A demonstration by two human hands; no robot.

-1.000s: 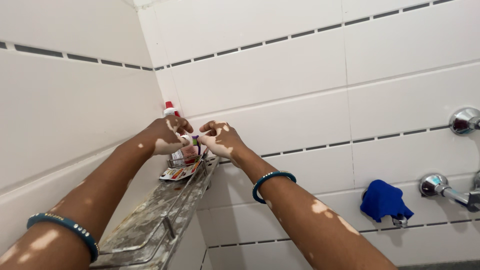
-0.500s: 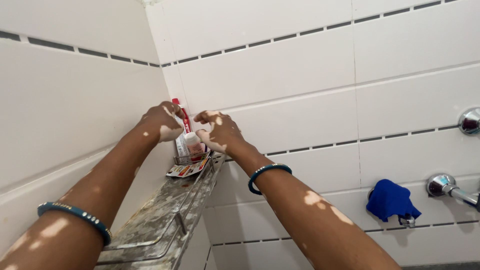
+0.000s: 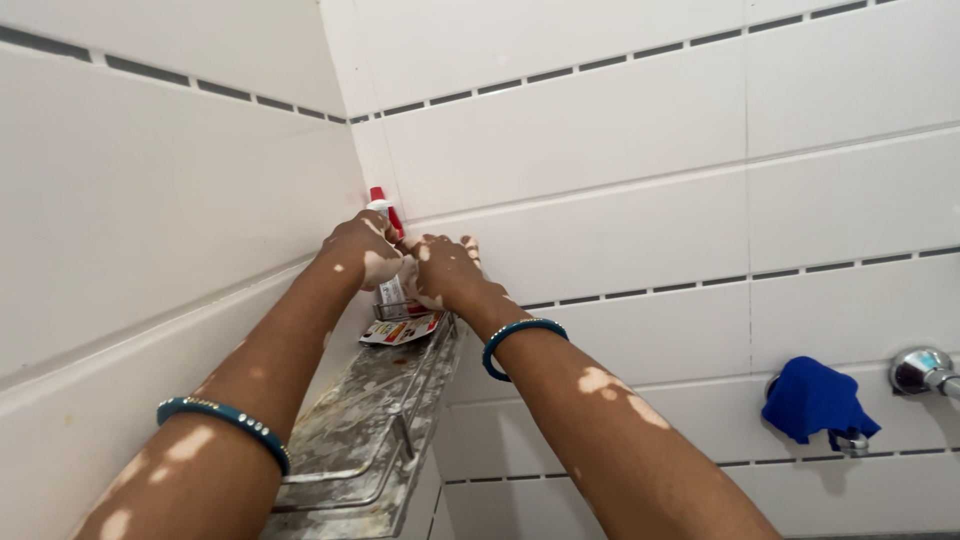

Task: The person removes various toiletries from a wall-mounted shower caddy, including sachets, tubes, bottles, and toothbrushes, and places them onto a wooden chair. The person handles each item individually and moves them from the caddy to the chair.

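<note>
1. The left hand (image 3: 362,252) is curled around items standing at the far corner of a wall shelf. Its fingers are folded in, closed on a tube with a red cap (image 3: 380,203) that pokes out at 12 o'clock from the knuckles.
2. The right hand (image 3: 445,270) sits just beside the left, at its 3 o'clock, touching it. Its fingers bend toward the same cluster of items, but whether they grip anything cannot be told, because the hand's back hides them.
3. Between and below the two hands, a small wire holder (image 3: 392,308) stands on the shelf, with the tube's lower part rising out of it. What else is in it is hidden by the hands.
4. At 6 o'clock from the holder, a flat printed packet in red and white (image 3: 400,331) lies on the shelf, touching the holder's base.
5. The metal shelf (image 3: 350,440) with a wire rail runs from the tiled corner toward 7 o'clock along the left wall. Its surface looks mottled and stained.
6. Each wrist wears a blue bangle (image 3: 520,337).
7. Well apart, at 4 o'clock on the white tiled wall (image 3: 620,150), a blue cloth (image 3: 815,398) hangs on a fitting, with a chrome tap (image 3: 922,370) just beside it at 3 o'clock.
</note>
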